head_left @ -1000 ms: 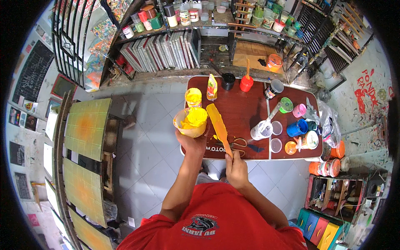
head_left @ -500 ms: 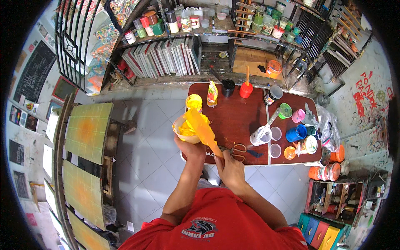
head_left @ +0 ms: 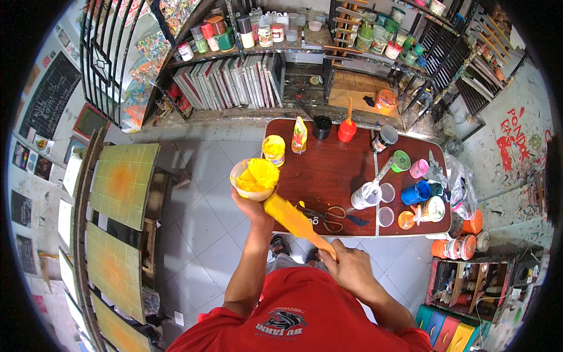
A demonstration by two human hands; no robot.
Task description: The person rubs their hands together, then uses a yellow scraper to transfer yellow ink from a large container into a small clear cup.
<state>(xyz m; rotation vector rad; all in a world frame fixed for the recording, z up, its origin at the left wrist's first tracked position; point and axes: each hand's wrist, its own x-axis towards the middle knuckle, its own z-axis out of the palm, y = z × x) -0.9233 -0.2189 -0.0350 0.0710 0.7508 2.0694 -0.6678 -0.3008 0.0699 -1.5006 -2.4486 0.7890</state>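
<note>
My left hand [head_left: 251, 205] is closed round the underside of a pale bowl [head_left: 237, 173], which holds thick yellow paint [head_left: 258, 175]. In my right hand [head_left: 350, 267] is the handle of a wooden paddle [head_left: 296, 222], its broad blade coated yellow and orange. The blade's end lies beside the bowl's lower right side; whether it touches the bowl I cannot tell. On the near edge of the table, past the paddle, rests a pair of scissors [head_left: 333, 218]. A tub of yellow paint [head_left: 274, 149] stands open just beyond the bowl.
The dark red table [head_left: 328, 170] bears a pouch [head_left: 299, 135], a black cup [head_left: 321, 126], a red pot [head_left: 346, 130], a white container with a stirrer [head_left: 366, 195] and a blue tub [head_left: 416, 190]. Left is a rack of greenish panels [head_left: 120, 182]. Shelves with framed screens [head_left: 229, 82] stand behind.
The paddle has come out of the bowl, moving down and to the right with my right hand. My left hand and the bowl have shifted slightly left, and the paint in it shows more fully.
</note>
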